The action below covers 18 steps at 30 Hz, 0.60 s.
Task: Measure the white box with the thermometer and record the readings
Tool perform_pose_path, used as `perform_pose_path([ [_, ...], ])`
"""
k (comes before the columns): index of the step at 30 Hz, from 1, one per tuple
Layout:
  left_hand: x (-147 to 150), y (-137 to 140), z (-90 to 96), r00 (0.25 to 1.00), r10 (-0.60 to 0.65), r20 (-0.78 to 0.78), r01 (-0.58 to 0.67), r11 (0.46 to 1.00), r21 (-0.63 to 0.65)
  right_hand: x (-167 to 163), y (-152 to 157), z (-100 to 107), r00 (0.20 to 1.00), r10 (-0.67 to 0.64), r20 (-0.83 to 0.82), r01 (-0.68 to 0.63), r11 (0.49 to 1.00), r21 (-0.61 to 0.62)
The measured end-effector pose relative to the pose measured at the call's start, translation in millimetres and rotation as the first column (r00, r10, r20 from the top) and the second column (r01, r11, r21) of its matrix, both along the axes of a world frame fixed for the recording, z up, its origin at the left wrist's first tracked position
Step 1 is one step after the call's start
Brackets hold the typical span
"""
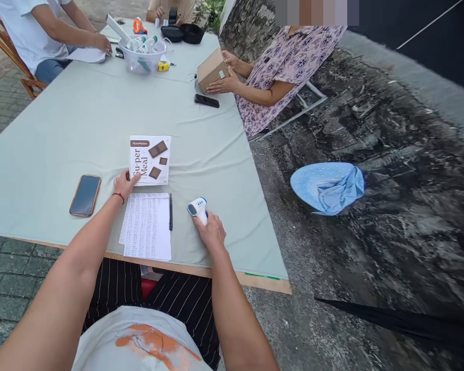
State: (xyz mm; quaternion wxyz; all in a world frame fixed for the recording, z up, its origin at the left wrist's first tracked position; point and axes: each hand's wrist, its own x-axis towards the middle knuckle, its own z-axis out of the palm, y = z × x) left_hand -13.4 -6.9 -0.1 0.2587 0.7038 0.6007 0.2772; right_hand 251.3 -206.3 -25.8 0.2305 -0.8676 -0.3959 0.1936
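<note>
My left hand grips the lower left corner of a white box printed "Su-per Meal" with pictures of chocolate pieces, its thumb lying over the front. Wrapped round the handle of a white and blue infrared thermometer, my right hand rests near the table's front right. Between my arms lie sheets of handwritten paper, with a black pen along their right edge. To the left of my left hand is a phone in an orange-brown case, screen up.
A person at the right holds a cardboard box beside a black phone. Farther back stand a clear basket with bottles, a yellow tape measure and black pans. Another person's hand rests near papers. A blue hat lies off the table.
</note>
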Motion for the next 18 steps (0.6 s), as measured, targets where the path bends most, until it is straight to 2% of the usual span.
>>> perform_pose_path([
  [2, -3.0, -10.0, -2.4, 0.999, 0.022, -0.037, -0.023, 0.999, -0.023, -8.0, -0.3, 5.7, 0.986, -0.029, -0.165, 0.05, 0.991, 0.121],
  [4, -5.2, -21.5, -5.7, 0.995, 0.021, -0.099, -0.017, 0.999, 0.04, -26.0, 1.5, 13.8, 0.912, 0.021, -0.409, 0.102, 0.956, 0.276],
  [6, -5.9, -31.6, -9.0, 0.99, 0.021, -0.138, -0.005, 0.993, 0.114, -52.7, 6.6, 24.0, 0.75, 0.156, -0.643, 0.149, 0.907, 0.393],
  [8, -5.7, -38.3, -11.6, 0.987, 0.013, -0.159, 0.012, 0.988, 0.151, -82.2, 14.9, 34.1, 0.585, 0.269, -0.765, 0.199, 0.867, 0.457],
  [10, -5.2, -41.4, -13.4, 0.984, 0.006, -0.176, 0.022, 0.987, 0.158, -107.2, 24.5, 41.4, 0.509, 0.322, -0.798, 0.204, 0.856, 0.475],
  [13, -4.4, -41.9, -15.9, 0.983, 0.003, -0.183, 0.027, 0.986, 0.164, -127.9, 36.3, 42.5, 0.483, 0.358, -0.799, 0.152, 0.865, 0.479],
  [18, -2.5, -42.9, -19.1, 0.984, 0.003, -0.176, 0.028, 0.985, 0.172, -130.0, 43.9, 28.1, 0.526, 0.339, -0.78, 0.121, 0.878, 0.463],
])
